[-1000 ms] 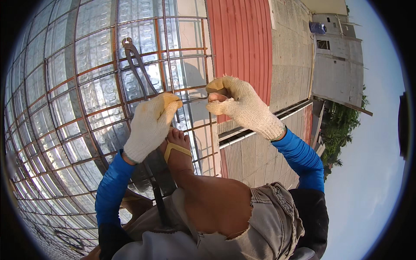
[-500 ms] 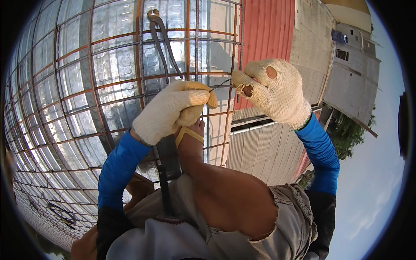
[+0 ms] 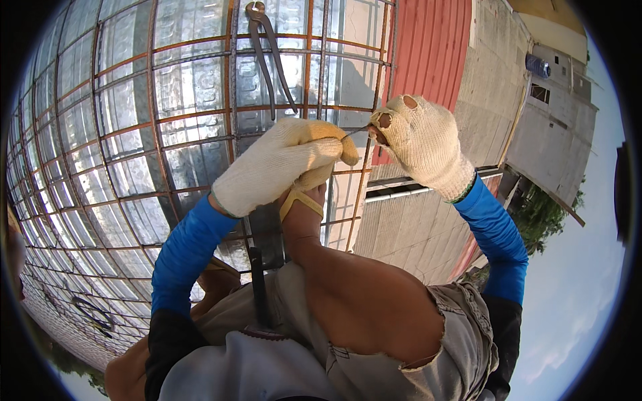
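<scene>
A short piece of thin dark wire [image 3: 356, 131] runs between my two hands, above a grid of rusty steel bars [image 3: 308, 60]. My left hand [image 3: 284, 160], in a cream knitted glove, pinches one end with its fingers curled. The other end goes into the fingertips of my right hand [image 3: 424, 144], whose glove is torn so that bare skin shows. Ahead of my left hand, steel pincers [image 3: 256, 17] lie on the bars, handles toward me. My foot in a yellow-strapped sandal [image 3: 301, 200] rests just below my left hand.
Shiny corrugated metal sheeting [image 3: 190, 90] lies under the bars. Off the right edge are a red corrugated roof [image 3: 428, 53] and grey roofs [image 3: 401, 227] lower down. A dark strap or handle [image 3: 257, 281] stands near my waist. A coil of dark wire [image 3: 93, 314] lies far left.
The view has shifted a little, so the bars and pincers sit further right and higher. My right hand has turned and drawn its fingertips slightly closer to my left; both keep the wire.
</scene>
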### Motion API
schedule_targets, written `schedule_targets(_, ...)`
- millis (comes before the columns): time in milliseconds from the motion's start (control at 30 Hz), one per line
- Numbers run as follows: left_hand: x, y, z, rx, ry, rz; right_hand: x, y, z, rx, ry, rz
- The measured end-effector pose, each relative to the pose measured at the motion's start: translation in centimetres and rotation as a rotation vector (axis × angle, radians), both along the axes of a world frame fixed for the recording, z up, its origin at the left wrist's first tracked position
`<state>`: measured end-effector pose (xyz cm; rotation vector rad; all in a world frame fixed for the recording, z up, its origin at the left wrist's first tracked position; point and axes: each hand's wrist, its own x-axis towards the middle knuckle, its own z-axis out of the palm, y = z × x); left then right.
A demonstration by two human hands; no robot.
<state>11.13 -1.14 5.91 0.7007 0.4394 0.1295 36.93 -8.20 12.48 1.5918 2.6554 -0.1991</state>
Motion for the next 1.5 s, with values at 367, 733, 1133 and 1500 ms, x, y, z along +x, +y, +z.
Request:
schedule_targets(367,-2.7,2.6,-1.3,0.654,0.258,0.101,0.9,-0.1,1.3,-0.003,-0.183,0.059)
schedule_targets(733,1.1,3.1,1.0,0.796,0.304,-0.219,0.6,1.1,0.9,0.008,0.010,0.046)
schedule_targets(1133,1.3,2.6,-0.7,2.050,0.150,-0.102,-5.0,-4.6,0.3,-1.134,1.402,-1.226)
schedule_targets(1500,1.6,-2.0,-3.3,1.457,0.228,0.052,-2.8,-3.9,1.1,-0.593,0.776,-0.951)
